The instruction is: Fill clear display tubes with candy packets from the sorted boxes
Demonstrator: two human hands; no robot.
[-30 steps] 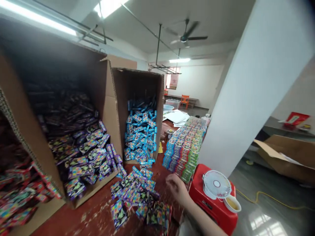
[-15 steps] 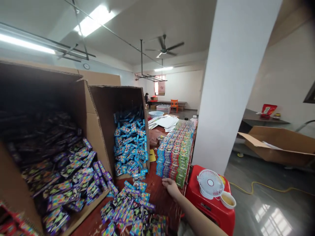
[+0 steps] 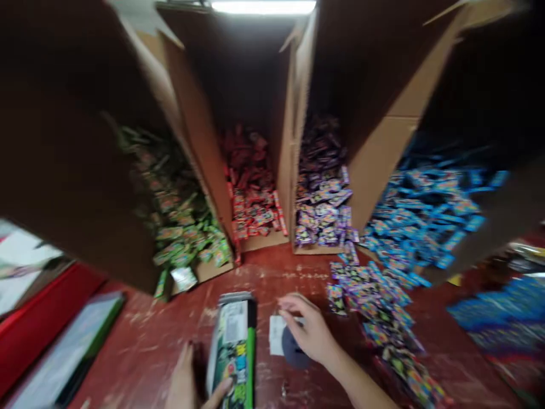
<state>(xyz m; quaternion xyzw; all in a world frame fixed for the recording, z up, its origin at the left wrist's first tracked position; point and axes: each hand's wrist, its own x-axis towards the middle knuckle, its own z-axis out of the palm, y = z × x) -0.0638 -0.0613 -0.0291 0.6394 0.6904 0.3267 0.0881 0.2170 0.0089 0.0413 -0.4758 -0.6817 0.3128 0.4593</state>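
A flat green-and-black printed pack (image 3: 232,346), perhaps a stack of them, lies on the red table in front of me. My left hand (image 3: 187,380) is at its lower left, the thumb over its face and the fingers along its side; motion blurs the grip. To the right, my right hand (image 3: 309,329) hovers with thumb and fingertips pinched together; what they hold, if anything, cannot be made out. Under it are a small white paper slip (image 3: 276,335) and a dark round object (image 3: 293,349), partly covered by the hand.
Open cardboard boxes hold small wrapped packets: green (image 3: 187,238), red (image 3: 255,210), purple (image 3: 321,210) and blue (image 3: 426,216). Loose packets (image 3: 378,307) spill across the table at right. Stacked packet strips (image 3: 502,318) stand far right. A red tray (image 3: 51,312) is at left.
The view has swung left and down from the room to the boxes. My right hand has left the stacked strips and is over the white slip; my left hand and the green-and-black pack now show.
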